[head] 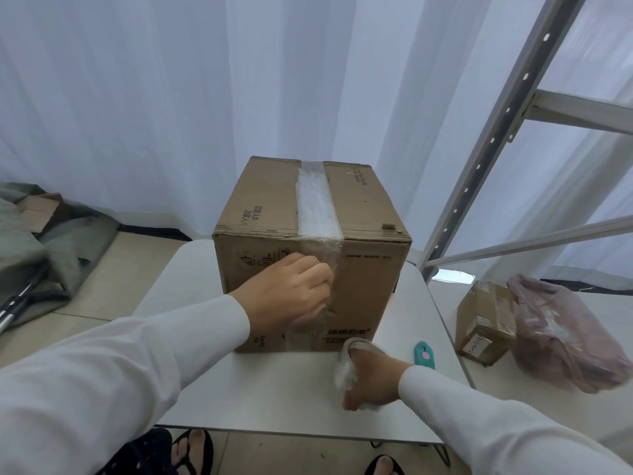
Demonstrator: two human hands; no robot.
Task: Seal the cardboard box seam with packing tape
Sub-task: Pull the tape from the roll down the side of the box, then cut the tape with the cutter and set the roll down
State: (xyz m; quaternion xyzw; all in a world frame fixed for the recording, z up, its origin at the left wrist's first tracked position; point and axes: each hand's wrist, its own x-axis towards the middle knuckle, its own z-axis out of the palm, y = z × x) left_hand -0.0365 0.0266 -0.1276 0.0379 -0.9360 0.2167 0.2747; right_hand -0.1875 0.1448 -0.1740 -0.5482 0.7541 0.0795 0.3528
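Note:
A brown cardboard box (363, 214) stands on a small white table (274, 389). A strip of clear packing tape (317, 200) runs along its top seam and down over the near edge onto the front face. My left hand (291, 289) presses against the front face, fingers curled on the hanging tape. My right hand (373, 382) holds the roll of clear tape (346, 368) low over the table, in front of the box. The tape between the roll and the box is hard to make out.
A teal box cutter (424, 354) lies on the table to the right of the tape roll. On the floor at right sit a small cardboard parcel (483, 323) and a pink plastic bag (561, 334). A metal shelf frame (496, 138) rises behind. Grey cloth (41, 248) lies at left.

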